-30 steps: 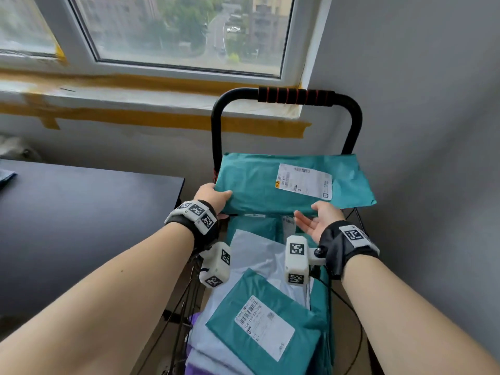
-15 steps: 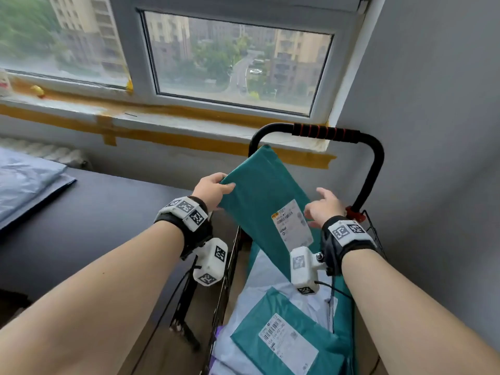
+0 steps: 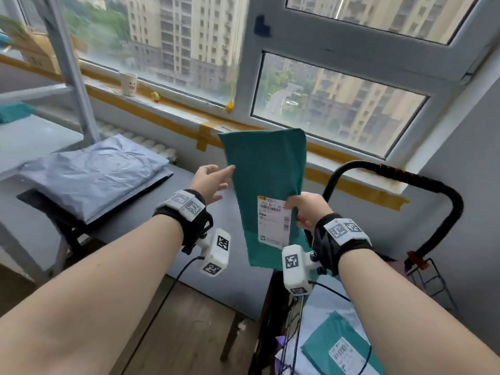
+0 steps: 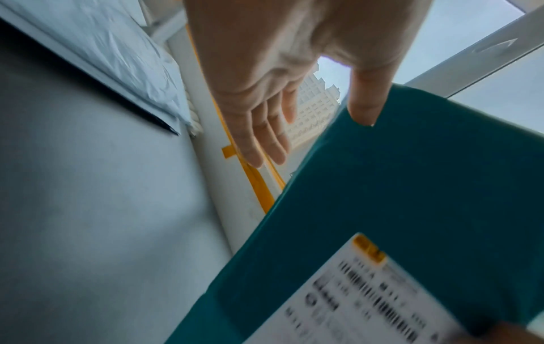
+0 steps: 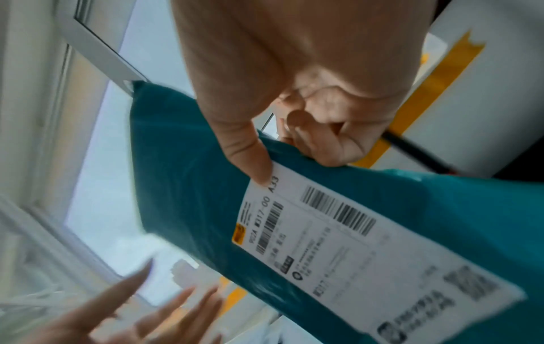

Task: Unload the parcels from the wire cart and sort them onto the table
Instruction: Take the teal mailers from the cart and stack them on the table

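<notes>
The dark table (image 3: 130, 228) runs below the window, grey parcels (image 3: 92, 174) stacked at frame left. My right hand (image 3: 305, 209) pinches the teal parcel (image 3: 266, 174) at its label; my left hand (image 3: 209, 182) is spread loose beside it. I'd support the floppy top edge before laying it flat.

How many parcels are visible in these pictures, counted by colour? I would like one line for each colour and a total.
Teal parcels: 2, one held up in the right hand, teal parcel, one lying in the wire cart.
Grey parcels: 1 stack on the table; how many are in it cannot be told.
Total: 3 visible.
</notes>
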Demonstrator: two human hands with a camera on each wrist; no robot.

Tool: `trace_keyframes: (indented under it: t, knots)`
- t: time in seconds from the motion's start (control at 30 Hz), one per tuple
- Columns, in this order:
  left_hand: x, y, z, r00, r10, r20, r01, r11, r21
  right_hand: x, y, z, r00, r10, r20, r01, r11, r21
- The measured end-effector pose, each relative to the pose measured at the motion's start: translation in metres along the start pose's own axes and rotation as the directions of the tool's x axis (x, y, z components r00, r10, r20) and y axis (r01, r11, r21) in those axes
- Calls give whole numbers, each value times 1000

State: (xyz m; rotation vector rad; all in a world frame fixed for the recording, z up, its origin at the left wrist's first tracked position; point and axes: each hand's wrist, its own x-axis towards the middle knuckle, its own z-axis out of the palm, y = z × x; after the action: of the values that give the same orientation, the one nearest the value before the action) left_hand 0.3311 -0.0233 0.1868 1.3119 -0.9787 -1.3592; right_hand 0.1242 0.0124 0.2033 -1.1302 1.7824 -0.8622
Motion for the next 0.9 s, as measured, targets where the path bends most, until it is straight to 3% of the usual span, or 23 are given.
trace_keyframes:
  t: [0.13, 0.27, 0.4, 0.57, 0.73, 0.9]
  knots:
    - [-2, -10, -73, 997, -66, 32, 60, 986, 154, -15, -30, 76, 995, 40, 95, -68, 948, 311]
    - [-8, -5, -139, 996, -89, -7, 89, 993, 77, -33, -54, 143, 983, 20, 181, -89, 918, 386]
    - [-5, 3, -196, 991, -71, -110, 76, 996, 45, -40, -73, 197, 969, 10, 248, -93, 940, 328]
    - [10, 12, -250, 959, 76, -272, -25, 982, 187, -28, -98, 247, 956, -53, 288, 1, 984, 176]
    - [44, 21, -300, 917, 156, -366, -51, 958, 282, 9, -118, 297, 938, -75, 337, 53, 996, 76]
    - [102, 35, -348, 878, 210, -430, -48, 933, 357, 59, -145, 355, 933, -83, 350, 55, 995, 87]
